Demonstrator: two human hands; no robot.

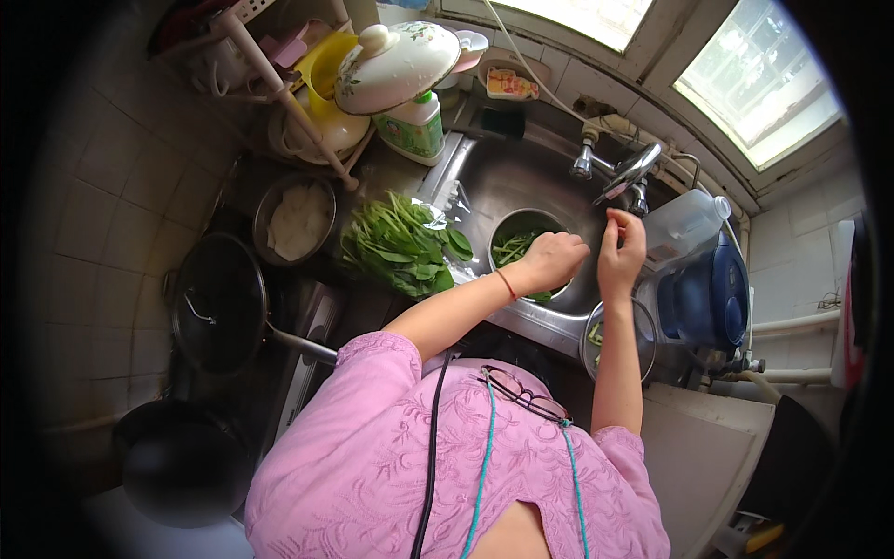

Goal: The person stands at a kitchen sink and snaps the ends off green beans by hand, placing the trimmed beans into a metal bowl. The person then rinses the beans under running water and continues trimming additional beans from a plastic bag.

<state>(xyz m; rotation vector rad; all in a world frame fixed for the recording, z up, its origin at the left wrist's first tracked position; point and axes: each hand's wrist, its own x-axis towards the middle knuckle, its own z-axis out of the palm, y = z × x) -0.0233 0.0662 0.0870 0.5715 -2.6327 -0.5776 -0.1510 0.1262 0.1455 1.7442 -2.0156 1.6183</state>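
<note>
Over a round pot (495, 230) in the sink, my left hand (555, 260) is bent downward with its fingers curled; its fingertips are hidden. Cut or torn green leaves and stems (512, 246) lie inside the pot. To the right, my right hand (624, 244) is raised below the tap (632, 171), thumb and fingertips close together. Nothing plainly shows between them. Under my right forearm is a clear bowl (651, 335) with a few pale green scraps (595, 334). A heap of leafy greens (401, 244) lies on a plastic bag (457, 199) left of the sink.
A metal bowl of white pieces (300, 220), a lidded pan (220, 304) and a dark pot (185, 461) stand left. Behind the greens are a detergent bottle (413, 129) and an enamel lid (401, 66). A plastic jug (688, 223) and a blue pitcher (705, 293) stand right.
</note>
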